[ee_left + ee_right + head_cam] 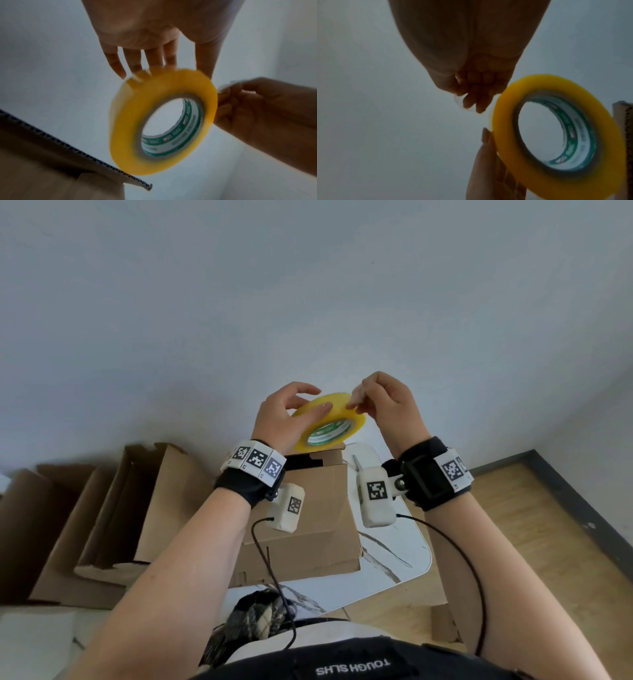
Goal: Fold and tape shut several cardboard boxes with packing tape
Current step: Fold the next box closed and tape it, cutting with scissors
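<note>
A yellow roll of packing tape [330, 419] with a green and white core is held in the air above a cardboard box [308, 518]. My left hand [287, 414] holds the roll [163, 121] between thumb and fingers, the thumb lying on its rim. My right hand [383, 402] pinches the loose clear end of the tape [356, 393] at the roll's right edge. In the right wrist view the curled fingers [477, 94] pinch the clear tape end [458, 102] beside the roll [556, 135].
The box stands on a white marble-patterned table [394, 559] with its far flap open. Several flattened or half-folded cardboard boxes [113, 508] lie to the left. A wooden floor [548, 542] and a dark skirting board are on the right. A grey wall fills the background.
</note>
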`<act>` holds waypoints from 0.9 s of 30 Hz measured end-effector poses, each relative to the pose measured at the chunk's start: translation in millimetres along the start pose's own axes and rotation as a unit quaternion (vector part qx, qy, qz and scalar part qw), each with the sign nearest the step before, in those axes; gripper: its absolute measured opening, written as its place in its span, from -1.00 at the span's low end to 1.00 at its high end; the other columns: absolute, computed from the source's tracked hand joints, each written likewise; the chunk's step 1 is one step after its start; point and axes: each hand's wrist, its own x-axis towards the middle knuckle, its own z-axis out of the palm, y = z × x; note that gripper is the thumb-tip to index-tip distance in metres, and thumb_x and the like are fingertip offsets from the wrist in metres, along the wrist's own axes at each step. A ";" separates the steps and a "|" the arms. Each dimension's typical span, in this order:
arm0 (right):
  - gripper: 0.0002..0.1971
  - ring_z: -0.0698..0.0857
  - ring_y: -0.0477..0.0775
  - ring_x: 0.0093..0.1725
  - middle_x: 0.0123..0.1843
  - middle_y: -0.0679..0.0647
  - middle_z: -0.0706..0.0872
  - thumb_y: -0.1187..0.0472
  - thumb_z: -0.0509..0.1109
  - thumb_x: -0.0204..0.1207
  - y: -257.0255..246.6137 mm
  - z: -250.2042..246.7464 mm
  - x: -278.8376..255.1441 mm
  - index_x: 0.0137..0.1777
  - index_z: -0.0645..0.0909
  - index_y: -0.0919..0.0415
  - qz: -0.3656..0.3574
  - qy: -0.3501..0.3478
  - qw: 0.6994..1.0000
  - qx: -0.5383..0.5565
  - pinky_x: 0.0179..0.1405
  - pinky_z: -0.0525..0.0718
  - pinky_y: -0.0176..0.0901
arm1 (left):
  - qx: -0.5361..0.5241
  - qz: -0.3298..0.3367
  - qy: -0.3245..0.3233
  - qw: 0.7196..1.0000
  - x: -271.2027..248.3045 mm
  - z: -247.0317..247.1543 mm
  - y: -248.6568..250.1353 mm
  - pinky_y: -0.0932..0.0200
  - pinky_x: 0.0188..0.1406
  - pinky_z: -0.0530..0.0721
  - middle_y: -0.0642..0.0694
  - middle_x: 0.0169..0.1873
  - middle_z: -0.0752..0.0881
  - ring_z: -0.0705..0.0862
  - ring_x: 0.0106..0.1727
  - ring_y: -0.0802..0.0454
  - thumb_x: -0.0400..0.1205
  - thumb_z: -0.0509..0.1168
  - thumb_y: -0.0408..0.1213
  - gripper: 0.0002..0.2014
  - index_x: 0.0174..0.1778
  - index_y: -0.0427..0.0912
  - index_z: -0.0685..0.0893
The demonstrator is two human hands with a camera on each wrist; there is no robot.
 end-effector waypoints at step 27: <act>-0.76 0.45 0.06 -0.34 -0.39 0.04 0.52 0.26 0.25 0.64 22.6 -8.7 -15.4 -0.29 0.46 0.20 -0.067 0.089 0.958 -0.265 -0.33 0.42 -0.04 | 0.260 0.089 -0.034 0.961 -18.7 68.4 38.3 0.07 -0.11 0.53 0.01 -0.21 0.71 0.68 -0.15 -0.07 0.67 0.27 -0.19 -0.87 -0.18 -0.08 0.53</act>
